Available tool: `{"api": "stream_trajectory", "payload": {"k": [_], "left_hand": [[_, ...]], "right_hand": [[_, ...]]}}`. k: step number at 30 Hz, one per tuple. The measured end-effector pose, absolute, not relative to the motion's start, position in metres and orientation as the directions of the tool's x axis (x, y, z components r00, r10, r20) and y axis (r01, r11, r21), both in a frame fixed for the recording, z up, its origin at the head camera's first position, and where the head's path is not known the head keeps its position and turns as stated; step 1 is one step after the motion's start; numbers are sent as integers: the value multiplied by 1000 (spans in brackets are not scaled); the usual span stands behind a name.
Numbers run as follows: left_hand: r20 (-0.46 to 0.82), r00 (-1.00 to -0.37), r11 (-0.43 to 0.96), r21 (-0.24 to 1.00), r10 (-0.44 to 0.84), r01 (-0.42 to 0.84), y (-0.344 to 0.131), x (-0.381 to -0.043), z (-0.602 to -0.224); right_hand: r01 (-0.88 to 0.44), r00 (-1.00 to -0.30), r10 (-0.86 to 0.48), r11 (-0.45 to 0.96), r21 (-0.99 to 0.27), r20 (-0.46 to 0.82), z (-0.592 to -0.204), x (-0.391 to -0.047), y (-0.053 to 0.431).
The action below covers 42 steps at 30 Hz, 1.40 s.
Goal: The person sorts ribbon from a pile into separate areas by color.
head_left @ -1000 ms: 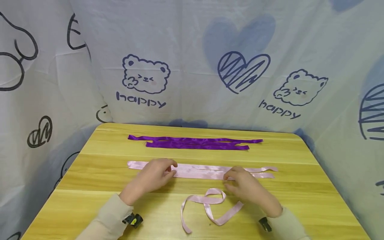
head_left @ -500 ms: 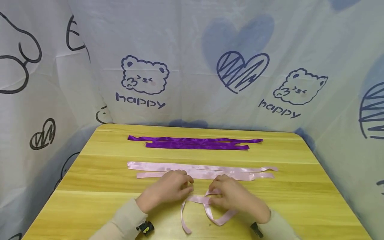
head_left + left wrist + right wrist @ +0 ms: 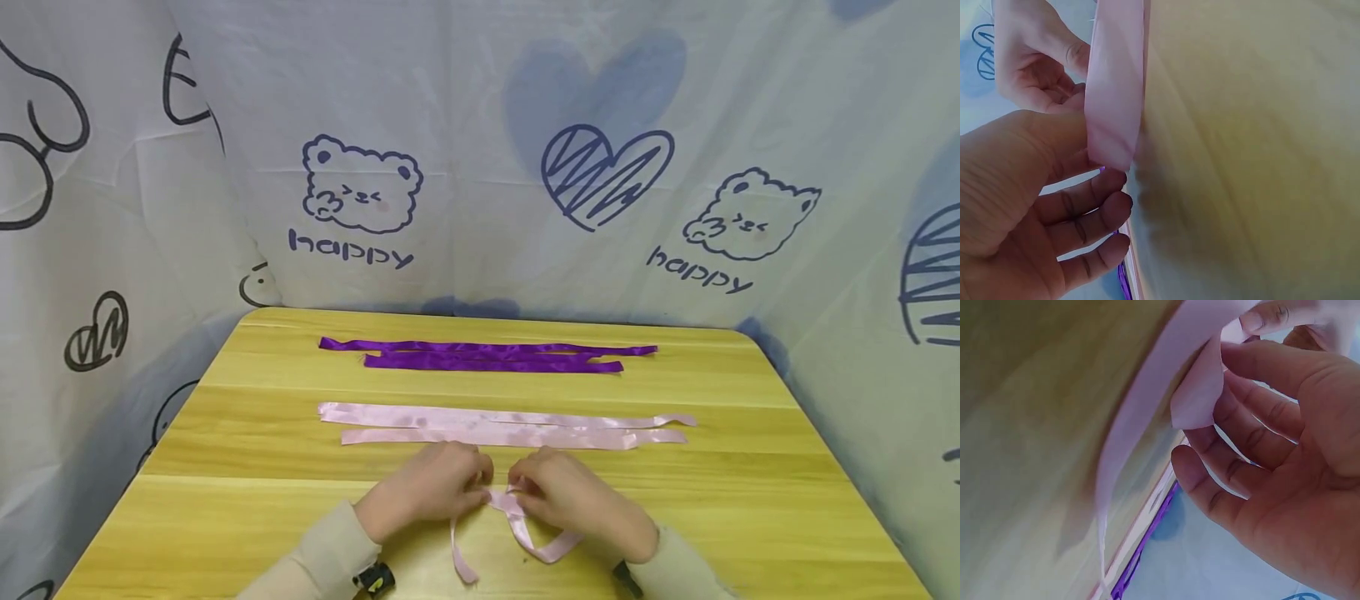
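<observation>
A loose pink satin ribbon [image 3: 555,548] lies curled near the table's front, its middle between my two hands. My left hand [image 3: 435,483] pinches it between thumb and index finger; the left wrist view shows the band of ribbon [image 3: 1115,81] running up from that pinch, other fingers loosely bent. From the other side my right hand [image 3: 585,502] pinches a looped part between thumb and fingers. In the right wrist view a folded flap of ribbon [image 3: 1200,394] shows at the fingertips, with a longer length curving down beside it. One tail hangs below my left hand.
Several flat pink ribbons [image 3: 487,427] lie side by side across the table just beyond my hands. Farther back are several purple ribbons [image 3: 487,364], also laid lengthwise. A printed white cloth [image 3: 480,167] surrounds the wood-grain table [image 3: 225,517] at the back and sides.
Both hands have come from the flat pink ribbons toward the front and closer together. They now pinch the loose ribbon, and its loop is partly covered by the right hand.
</observation>
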<state>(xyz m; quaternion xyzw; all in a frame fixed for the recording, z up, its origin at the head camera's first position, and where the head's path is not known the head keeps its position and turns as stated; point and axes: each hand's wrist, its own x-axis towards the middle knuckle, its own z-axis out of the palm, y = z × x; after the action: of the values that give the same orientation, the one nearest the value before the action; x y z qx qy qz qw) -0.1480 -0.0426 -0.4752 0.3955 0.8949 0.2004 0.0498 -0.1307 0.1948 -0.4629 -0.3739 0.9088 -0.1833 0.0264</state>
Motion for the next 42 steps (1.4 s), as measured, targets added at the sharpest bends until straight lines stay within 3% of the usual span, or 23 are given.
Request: {"api": "stream_trajectory", "payload": {"k": [10, 19, 26, 34, 42], "left_hand": [[115, -667, 579, 403, 736, 709, -43, -146, -474], [197, -670, 564, 402, 716, 721, -44, -150, -471], [175, -727, 609, 438, 664, 661, -56, -153, -468], [210, -740, 610, 448, 639, 654, -79, -155, -461], [220, -755, 599, 490, 617, 633, -97, -158, -453]], "right_hand": [[-629, -750, -656, 674, -386, 77, -466, -131, 192], [-657, -741, -651, 649, -384, 167, -470, -133, 191], [-632, -740, -639, 551, -545, 212, -468, -139, 203], [-552, -777, -601, 506, -663, 187, -466, -147, 220], [-547, -804, -559, 563, -620, 202, -461, -148, 226]]}}
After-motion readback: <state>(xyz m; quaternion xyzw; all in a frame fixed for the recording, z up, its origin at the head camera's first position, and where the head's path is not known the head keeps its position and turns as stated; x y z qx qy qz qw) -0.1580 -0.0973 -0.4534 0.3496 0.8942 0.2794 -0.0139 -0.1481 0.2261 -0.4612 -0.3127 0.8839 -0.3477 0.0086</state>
